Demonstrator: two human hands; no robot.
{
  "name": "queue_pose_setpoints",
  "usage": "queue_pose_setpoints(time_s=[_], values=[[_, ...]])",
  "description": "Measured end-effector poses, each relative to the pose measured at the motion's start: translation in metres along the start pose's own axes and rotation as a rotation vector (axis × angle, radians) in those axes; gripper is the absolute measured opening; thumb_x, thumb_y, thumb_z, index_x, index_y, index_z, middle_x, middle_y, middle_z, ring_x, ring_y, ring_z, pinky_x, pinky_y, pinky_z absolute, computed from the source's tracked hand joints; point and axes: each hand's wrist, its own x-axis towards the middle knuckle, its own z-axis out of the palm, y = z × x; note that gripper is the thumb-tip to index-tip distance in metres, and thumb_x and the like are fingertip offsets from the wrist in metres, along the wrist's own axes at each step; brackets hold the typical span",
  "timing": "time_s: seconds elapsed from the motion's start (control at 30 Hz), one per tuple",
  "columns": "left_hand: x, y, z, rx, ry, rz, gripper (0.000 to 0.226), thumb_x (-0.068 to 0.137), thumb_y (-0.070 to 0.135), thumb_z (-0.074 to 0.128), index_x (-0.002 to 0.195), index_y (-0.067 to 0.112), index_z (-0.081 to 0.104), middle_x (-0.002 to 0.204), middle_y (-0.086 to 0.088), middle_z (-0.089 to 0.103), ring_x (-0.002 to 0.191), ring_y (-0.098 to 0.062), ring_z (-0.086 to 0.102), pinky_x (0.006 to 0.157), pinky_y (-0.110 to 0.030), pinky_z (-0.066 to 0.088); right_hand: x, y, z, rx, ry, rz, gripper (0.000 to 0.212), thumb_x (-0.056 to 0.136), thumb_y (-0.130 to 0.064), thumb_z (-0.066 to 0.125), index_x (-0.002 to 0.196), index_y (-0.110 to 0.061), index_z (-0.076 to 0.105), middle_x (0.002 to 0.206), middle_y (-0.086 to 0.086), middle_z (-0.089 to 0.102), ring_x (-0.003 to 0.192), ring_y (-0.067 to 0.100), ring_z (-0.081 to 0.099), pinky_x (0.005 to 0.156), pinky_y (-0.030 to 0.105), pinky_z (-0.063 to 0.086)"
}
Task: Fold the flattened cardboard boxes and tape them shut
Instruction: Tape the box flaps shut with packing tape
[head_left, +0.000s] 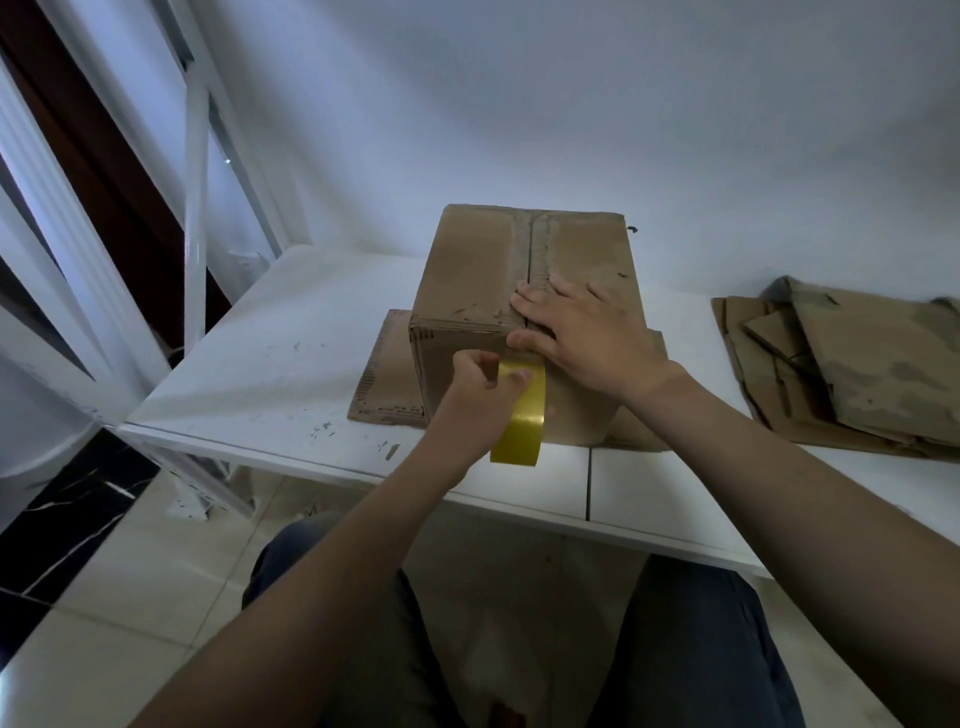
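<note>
No legible text, box (470, 270) marks — perhaps scuffs

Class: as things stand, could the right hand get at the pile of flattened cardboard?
Probably yes: the pile lies on the same side as the right hand, bare table between them, though that hand presses the box.

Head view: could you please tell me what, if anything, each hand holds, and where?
The left hand grips the yellow tape roll by its upper rim. The right hand holds nothing; it presses flat on the cardboard box top.

Brown box (478, 270), yellow tape (519, 415), white table (270, 364)
</note>
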Motion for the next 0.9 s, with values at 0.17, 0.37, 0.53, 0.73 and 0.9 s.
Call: queue_pose_setpoints(time_s=[0.17,0.37,0.53,0.73,0.9], values=[[0.000,-0.014,0.001,-0.080,-0.127,-0.133,0.046,0.093,0.041,0.063,0.127,0.014,0.047,0.114,-0.019,0.068,0.086,-0.029,0.074,0.068,-0.041,0.061,-0.001,-0.004,0.000,-0.014,0.014,0.004,0.066,0.098,-0.067,0.022,0.156,-0.035,0.029,0.164,-0.014,0.023,0.154,0.020,0.015,0.121,0.050,0.016],[-0.002,-0.009,0.001,-0.190,-0.148,-0.170,0.032,0.099,0.020,0.060,0.127,0.011,0.047,0.108,-0.021,0.070,0.073,-0.025,0.075,0.060,-0.040,0.061,-0.007,-0.013,0.010,-0.168,0.116,0.048,0.068,0.100,-0.061,0.013,0.156,-0.026,0.031,0.163,-0.005,0.029,0.151,0.026,0.024,0.117,0.054,0.024],[0.001,-0.019,0.001,-0.172,-0.094,-0.151,0.031,0.089,0.032,0.067,0.117,0.022,0.058,0.103,-0.012,0.075,0.090,-0.032,0.074,0.088,-0.056,0.057,-0.008,-0.012,0.019,-0.229,0.139,0.023,0.079,0.095,-0.067,0.013,0.155,-0.020,0.035,0.160,0.001,0.036,0.147,0.030,0.033,0.114,0.057,0.033],[0.008,-0.034,0.012,-0.121,-0.088,-0.106,0.039,0.073,0.056,0.064,0.106,0.034,0.058,0.107,-0.007,0.074,0.098,-0.026,0.072,0.094,-0.052,0.054,-0.006,-0.007,0.025,-0.260,0.196,-0.008,0.075,0.097,-0.066,0.023,0.154,-0.020,0.036,0.159,0.002,0.038,0.146,0.031,0.035,0.112,0.057,0.035],[0.003,-0.038,0.009,-0.135,-0.139,-0.115,0.014,0.104,0.028,0.050,0.102,0.019,0.061,0.085,-0.008,0.077,0.070,-0.019,0.073,0.062,-0.030,0.058,-0.007,-0.006,0.030,-0.288,0.279,-0.020,0.070,0.099,-0.063,0.032,0.151,-0.018,0.041,0.154,0.004,0.045,0.140,0.033,0.042,0.110,0.054,0.038]])
